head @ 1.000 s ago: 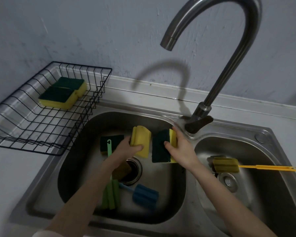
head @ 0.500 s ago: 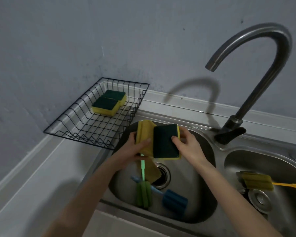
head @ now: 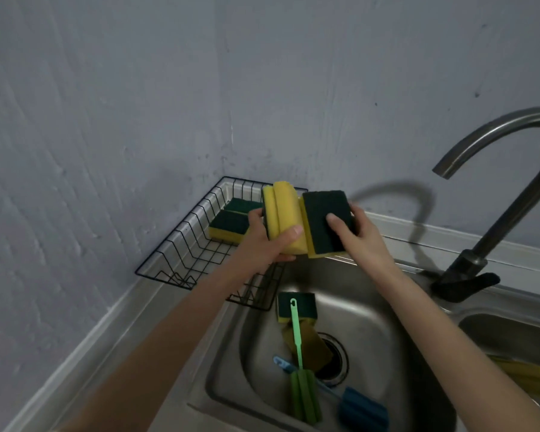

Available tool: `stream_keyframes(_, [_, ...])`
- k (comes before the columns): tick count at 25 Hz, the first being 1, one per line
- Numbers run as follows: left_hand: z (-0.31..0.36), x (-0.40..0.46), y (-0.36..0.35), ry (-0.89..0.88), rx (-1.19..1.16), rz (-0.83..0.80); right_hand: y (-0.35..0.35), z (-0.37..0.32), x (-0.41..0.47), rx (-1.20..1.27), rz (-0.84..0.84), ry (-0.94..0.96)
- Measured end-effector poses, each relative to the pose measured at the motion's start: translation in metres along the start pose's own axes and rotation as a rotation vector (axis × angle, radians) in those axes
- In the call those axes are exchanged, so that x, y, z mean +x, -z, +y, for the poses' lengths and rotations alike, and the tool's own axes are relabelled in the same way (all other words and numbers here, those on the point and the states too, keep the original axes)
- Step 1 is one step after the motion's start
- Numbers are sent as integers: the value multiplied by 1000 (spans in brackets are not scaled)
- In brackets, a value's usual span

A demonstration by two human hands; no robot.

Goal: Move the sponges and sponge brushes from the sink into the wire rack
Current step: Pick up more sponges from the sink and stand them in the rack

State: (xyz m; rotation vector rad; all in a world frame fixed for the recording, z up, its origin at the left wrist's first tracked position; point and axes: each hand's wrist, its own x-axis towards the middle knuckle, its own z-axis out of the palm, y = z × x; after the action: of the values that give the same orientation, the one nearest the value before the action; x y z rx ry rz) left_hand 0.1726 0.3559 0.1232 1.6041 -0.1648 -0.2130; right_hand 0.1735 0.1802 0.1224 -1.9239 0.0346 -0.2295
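My left hand grips a yellow sponge, held upright over the right end of the black wire rack. Beside it my right hand holds a second sponge, dark green side facing me. Two yellow-and-green sponges lie in the rack's far part. In the left sink basin remain a green-topped sponge, a brownish sponge by the drain, a green sponge brush and a blue sponge brush.
A curved steel faucet rises at the right behind the sink. In the right basin lies a yellow sponge brush, partly cut off by the frame edge. The grey wall stands close behind the rack, and a steel counter runs along the left.
Both hands have lifted their sponges out of the left basin and carried them up and left, over the wire rack. The view has turned left.
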Motion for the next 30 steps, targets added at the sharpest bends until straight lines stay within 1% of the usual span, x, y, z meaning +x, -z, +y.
stream_keyframes(4, [1,2,32,-20,34,51,-36,-17,15,-297,-125,-2])
stream_keyframes(7, [-1,7,62,-8,22,102,-66,-21,29,-358,-190,1])
stream_keyframes(10, [-6,9,86,-12,50,164,-92,-22,48,-393,-236,49])
stream_keyframes(11, [-8,10,93,-28,94,203,-99,-21,54,-423,-252,65])
stream_keyframes(13, [-15,13,109,-72,259,307,-113,-17,63,-509,-301,81])
stream_keyframes(15, [-23,17,123,-73,391,383,-124,-11,69,-583,-360,102])
stream_keyframes(18, [-35,19,137,-44,511,444,-136,-4,75,-597,-517,122])
stream_keyframes(20, [-40,20,142,-45,543,463,-145,1,76,-677,-619,176])
stream_keyframes(25, [-51,22,147,-42,574,519,-172,12,84,-898,-642,297])
stream_keyframes(30, [-60,18,152,-38,583,524,-193,27,91,-958,-636,329])
